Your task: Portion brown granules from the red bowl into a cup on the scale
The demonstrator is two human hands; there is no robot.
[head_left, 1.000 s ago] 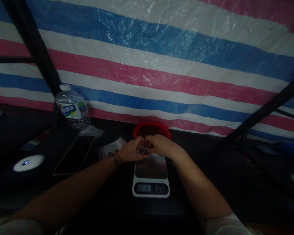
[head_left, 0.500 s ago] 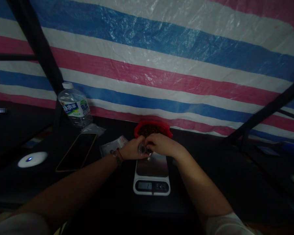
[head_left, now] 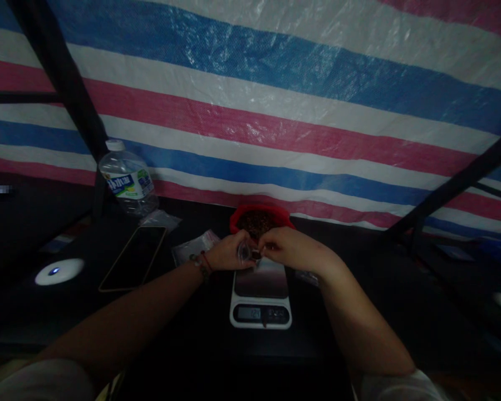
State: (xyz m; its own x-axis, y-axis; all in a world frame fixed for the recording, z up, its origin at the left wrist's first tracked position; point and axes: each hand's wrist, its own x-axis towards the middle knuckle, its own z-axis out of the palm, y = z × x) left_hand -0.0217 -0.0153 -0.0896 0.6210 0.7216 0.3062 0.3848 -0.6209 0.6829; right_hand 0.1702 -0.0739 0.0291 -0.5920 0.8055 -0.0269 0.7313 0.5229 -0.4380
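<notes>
Nearest the camera, both forearms reach forward over a dark table [head_left: 183, 345] and meet at its centre. Below the hands sits a white scale [head_left: 261, 295] with a dim display on its near edge; the reading is not legible.

The left hand [head_left: 225, 257] and the right hand [head_left: 286, 248] are closed together on a small clear bag [head_left: 245, 253], pinched between the fingertips of both, just above the far edge of the scale. The bag's contents cannot be made out.

Directly beyond the hands, at 12 o'clock, stands a red bowl [head_left: 259, 218] filled with dark brown pieces. At 9 o'clock from the hands lies a pile of clear bags [head_left: 192, 248], flat on the table. Further toward 9 o'clock lies a phone [head_left: 133, 257], screen dark. Beyond that, near the left edge, a round white puck [head_left: 59, 271] shows a blue light. At 10 o'clock, a water bottle [head_left: 127, 181] stands upright against the striped tarp [head_left: 275, 111].
</notes>
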